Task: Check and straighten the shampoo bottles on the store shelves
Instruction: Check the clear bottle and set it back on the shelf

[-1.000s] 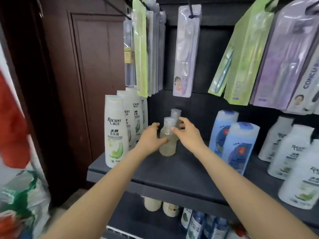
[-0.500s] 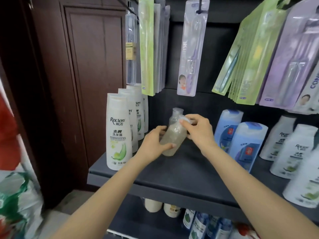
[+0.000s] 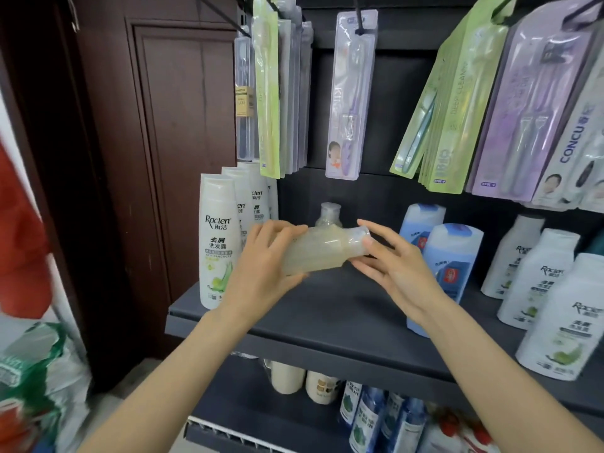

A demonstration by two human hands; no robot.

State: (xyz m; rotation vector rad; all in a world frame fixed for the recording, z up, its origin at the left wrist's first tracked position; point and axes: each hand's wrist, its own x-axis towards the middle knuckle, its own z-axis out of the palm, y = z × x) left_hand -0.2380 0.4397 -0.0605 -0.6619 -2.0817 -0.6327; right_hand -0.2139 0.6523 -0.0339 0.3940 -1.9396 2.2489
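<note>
Above the dark grey shelf (image 3: 327,315), a translucent, cloudy plastic bottle (image 3: 322,253) lies sideways; left hand (image 3: 264,266) fingers wrap its base, right hand (image 3: 397,266) pinches its cap.

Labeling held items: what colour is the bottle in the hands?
Clear bottle with pale yellowish liquid, held sideways by left hand and right hand; head view.

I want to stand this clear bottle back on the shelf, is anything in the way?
Nothing visible: the shelf below the clear bottle is bare, with a second clear bottle standing behind.
</note>
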